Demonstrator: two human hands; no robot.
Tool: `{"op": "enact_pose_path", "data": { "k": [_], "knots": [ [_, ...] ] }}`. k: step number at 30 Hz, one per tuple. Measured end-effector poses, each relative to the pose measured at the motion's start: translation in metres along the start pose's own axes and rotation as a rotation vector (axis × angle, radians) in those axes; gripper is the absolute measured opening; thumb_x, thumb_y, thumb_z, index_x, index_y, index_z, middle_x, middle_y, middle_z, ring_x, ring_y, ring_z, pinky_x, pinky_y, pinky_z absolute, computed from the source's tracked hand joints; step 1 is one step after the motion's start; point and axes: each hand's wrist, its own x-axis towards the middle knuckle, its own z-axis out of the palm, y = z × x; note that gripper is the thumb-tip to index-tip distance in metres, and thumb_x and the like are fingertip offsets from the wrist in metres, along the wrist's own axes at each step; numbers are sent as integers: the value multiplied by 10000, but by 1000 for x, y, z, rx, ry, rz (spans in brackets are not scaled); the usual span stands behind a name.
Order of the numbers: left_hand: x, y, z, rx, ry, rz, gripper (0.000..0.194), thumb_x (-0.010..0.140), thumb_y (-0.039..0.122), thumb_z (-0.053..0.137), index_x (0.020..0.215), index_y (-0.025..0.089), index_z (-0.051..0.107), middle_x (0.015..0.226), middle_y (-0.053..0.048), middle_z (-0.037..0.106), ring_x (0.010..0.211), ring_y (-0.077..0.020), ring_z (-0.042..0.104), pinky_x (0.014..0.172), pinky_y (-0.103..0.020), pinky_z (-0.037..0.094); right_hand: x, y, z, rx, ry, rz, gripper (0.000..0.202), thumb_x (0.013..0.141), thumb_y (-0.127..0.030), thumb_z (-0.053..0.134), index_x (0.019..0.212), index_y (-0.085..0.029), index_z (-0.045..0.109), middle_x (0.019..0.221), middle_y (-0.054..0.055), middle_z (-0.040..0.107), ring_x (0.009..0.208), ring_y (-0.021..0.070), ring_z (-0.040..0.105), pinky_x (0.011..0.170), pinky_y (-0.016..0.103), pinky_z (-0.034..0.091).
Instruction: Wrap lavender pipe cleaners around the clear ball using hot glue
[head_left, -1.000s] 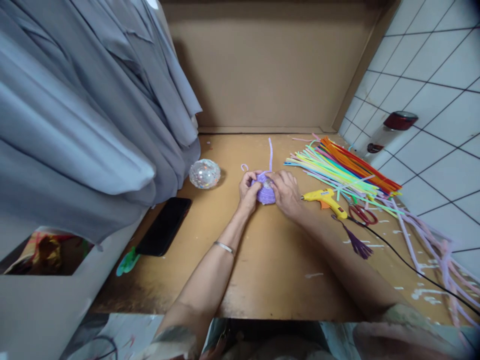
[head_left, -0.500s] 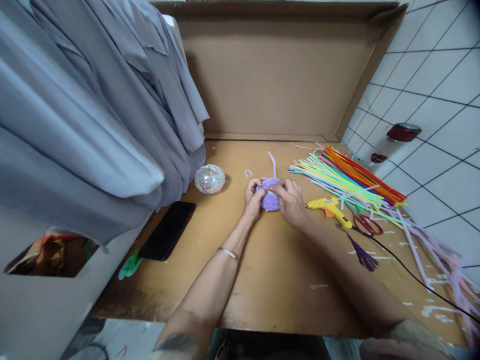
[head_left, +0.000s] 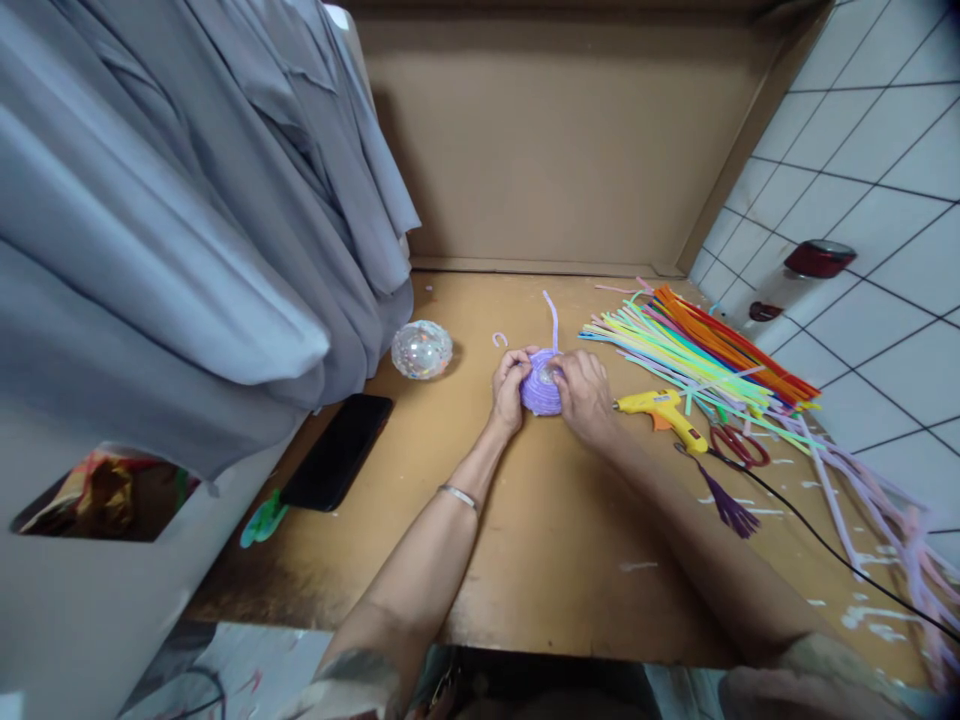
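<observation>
A round purple piece wound from pipe cleaner point(head_left: 541, 396) lies between my hands in the middle of the table, a clear patch showing at its centre. One loose purple end point(head_left: 553, 320) sticks up from it, away from me. My left hand point(head_left: 510, 388) grips its left edge, thumb on top. The fingers of my right hand point(head_left: 583, 392) are pinched together at its right side, near the clear centre. A small curled pink piece point(head_left: 500, 340) rests just beyond my left hand.
A clear bowl-like ball point(head_left: 422, 350) and a black phone point(head_left: 339, 452) are on the left, beside grey cloth point(head_left: 225, 220). To the right lie a yellow glue gun point(head_left: 664, 412) with its cord, red-handled scissors point(head_left: 741, 446), a purple tassel point(head_left: 727, 505) and many coloured pipe cleaners point(head_left: 697, 350).
My right hand has shifted right, off the middle of the purple piece, uncovering its clear centre. My left hand still holds the left edge. The view has moved slightly.
</observation>
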Motion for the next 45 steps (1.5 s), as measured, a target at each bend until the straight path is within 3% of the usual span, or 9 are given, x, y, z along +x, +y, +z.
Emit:
{"op": "enact_pose_path", "data": {
  "k": [10, 16, 27, 34, 45],
  "knots": [
    [0, -4, -3, 55, -25, 24, 294, 651, 310, 768, 763, 213, 514, 1016, -11, 688, 970, -179, 638, 882, -283, 462, 0, 0, 0, 5, 6, -2, 328, 1044, -300, 318, 1120, -191, 618, 1024, 124, 623, 946, 267, 529, 793, 386, 402],
    [-1, 1, -2, 43, -21, 40, 286, 633, 279, 773, 739, 212, 516, 995, -17, 697, 938, -173, 636, 827, -265, 474, 0, 2, 1, 70, -8, 25, 315, 1033, -293, 327, 1153, -216, 608, 1053, 117, 627, 978, 272, 535, 866, 407, 420],
    [1, -3, -4, 62, -6, 17, 305, 724, 420, 739, 718, 205, 523, 1012, -29, 707, 990, -197, 655, 931, -316, 481, 2, 7, 1, 164, -12, 54, 344, 1008, -308, 342, 1178, -178, 610, 1092, 140, 623, 1026, 290, 536, 914, 435, 430],
    [-1, -3, -3, 96, -1, 47, 296, 661, 350, 788, 749, 211, 542, 1042, -27, 714, 998, -193, 656, 896, -299, 489, 3, 4, -2, 166, -32, 70, 319, 1007, -312, 352, 1173, -209, 605, 1092, 128, 627, 1012, 284, 538, 907, 433, 434],
    [0, 0, -5, 90, -49, 50, 358, 648, 346, 805, 754, 213, 489, 1024, -33, 693, 975, -186, 645, 871, -298, 482, 3, 3, -4, 173, -33, 57, 343, 1012, -313, 348, 1165, -170, 619, 1076, 145, 629, 1002, 286, 533, 901, 434, 436]
  ]
}}
